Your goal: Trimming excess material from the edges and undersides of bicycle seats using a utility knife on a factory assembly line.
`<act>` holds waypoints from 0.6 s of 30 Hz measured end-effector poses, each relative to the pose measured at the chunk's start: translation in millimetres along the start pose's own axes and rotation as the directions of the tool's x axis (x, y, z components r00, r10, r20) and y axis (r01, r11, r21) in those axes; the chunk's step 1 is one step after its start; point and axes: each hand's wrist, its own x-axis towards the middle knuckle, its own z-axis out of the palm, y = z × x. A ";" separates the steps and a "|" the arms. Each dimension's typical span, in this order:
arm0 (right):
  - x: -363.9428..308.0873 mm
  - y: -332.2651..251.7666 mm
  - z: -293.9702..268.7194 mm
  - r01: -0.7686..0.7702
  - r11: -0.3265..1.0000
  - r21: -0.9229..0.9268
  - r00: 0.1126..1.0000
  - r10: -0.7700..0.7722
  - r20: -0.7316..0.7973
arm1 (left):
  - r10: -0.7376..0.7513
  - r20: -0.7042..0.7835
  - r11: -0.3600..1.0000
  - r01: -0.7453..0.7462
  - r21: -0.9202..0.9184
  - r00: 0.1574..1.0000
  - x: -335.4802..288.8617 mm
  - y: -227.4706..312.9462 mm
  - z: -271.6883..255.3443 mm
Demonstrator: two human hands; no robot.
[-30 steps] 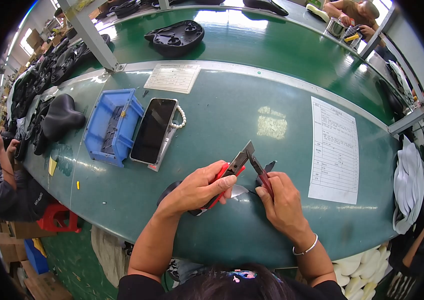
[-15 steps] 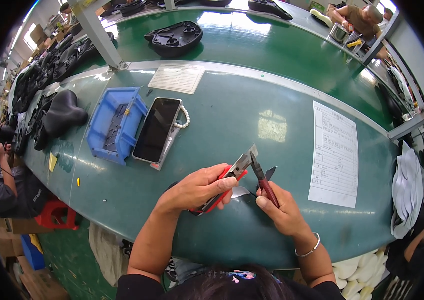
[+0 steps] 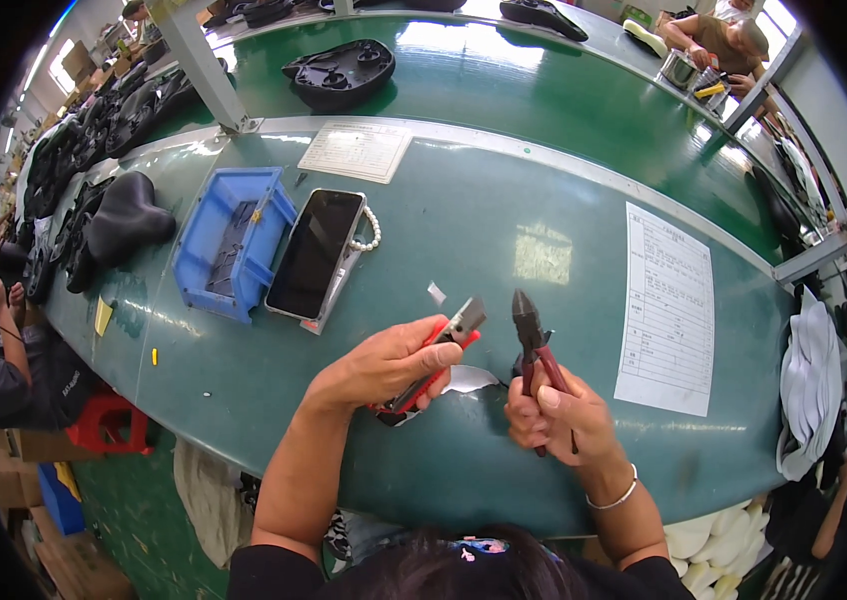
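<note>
My left hand (image 3: 389, 362) is closed round a red and silver utility knife (image 3: 449, 342), its metal end pointing up and away. In my right hand (image 3: 566, 412) are pliers (image 3: 532, 325) with dark red handles, jaws upward, a little apart from the knife. A small pale, shiny sliver (image 3: 437, 293) lies on the green table (image 3: 444, 235) just beyond the knife. Between my hands rests a whitish, curved piece (image 3: 470, 379), partly hidden by the left one. Something dark behind the pliers is mostly covered, so its kind is unclear.
Left of my hands are a phone (image 3: 316, 255) with a bead strap and a blue bin (image 3: 206, 245) holding dark strips. Printed sheets (image 3: 666, 310) lie right and far. Black saddles (image 3: 129, 222) crowd the left; another saddle (image 3: 341, 75) sits on the green surface beyond the rail. People work nearby.
The pliers have come away from the knife's tip, and their handles have spread. My left hand has drawn slightly back. A small sliver now shows on the table beyond the knife.
</note>
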 end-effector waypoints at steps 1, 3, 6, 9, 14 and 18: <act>-1.0 -0.3 -1.2 0.000 1.000 -0.001 1.000 0.000 0.002 | 0.030 -0.022 1.000 -0.030 -0.004 0.999 0.8 -1.1 -2.5; -4.7 -0.1 -4.0 0.056 0.981 -0.188 0.989 -0.081 -0.127 | 0.055 -0.039 0.997 -0.057 -0.050 0.998 0.6 -2.2 0.0; -1.1 2.1 -8.3 0.060 0.965 -0.257 0.980 -0.106 -0.169 | 0.043 -0.057 0.997 -0.047 -0.065 0.997 2.2 -1.5 4.6; -2.8 3.5 -15.8 0.047 0.933 -0.357 0.962 -0.138 -0.235 | -0.028 -0.025 0.999 0.029 0.025 0.999 4.2 -1.5 9.9; -1.1 -7.7 -26.6 -0.038 0.364 -0.931 0.811 -0.532 -0.242 | -0.052 -0.065 0.992 0.059 0.115 0.997 4.7 5.0 16.2; 14.7 -8.5 -43.1 -0.317 -0.333 -0.888 0.733 -0.680 -0.007 | -0.040 0.024 0.984 0.035 0.173 0.999 6.0 -3.7 22.4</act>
